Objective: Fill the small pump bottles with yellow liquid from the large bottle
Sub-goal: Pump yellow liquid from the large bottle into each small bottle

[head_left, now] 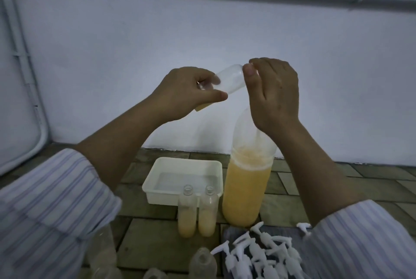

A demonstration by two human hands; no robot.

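From the head camera, the left hand (pixel 189 93) is raised in front of the pale wall, its fingers and thumb curled round a small clear plastic bottle (pixel 229 79) held tilted, base up and to the right, with a little yellow liquid showing below the palm. The right hand (pixel 273 91) pinches that bottle's upper end between thumb and forefinger (the other fingers hang loosely curled). Below, on the tiled floor, the large clear bottle of yellow liquid (pixel 246 188) stands upright, just right of a white rectangular plastic tray (pixel 155 183). Two small open bottles, part-filled with yellow liquid (pixel 197 218), stand side by side nearer than the tray. White pump heads (pixel 258 254) lie heaped at near right.
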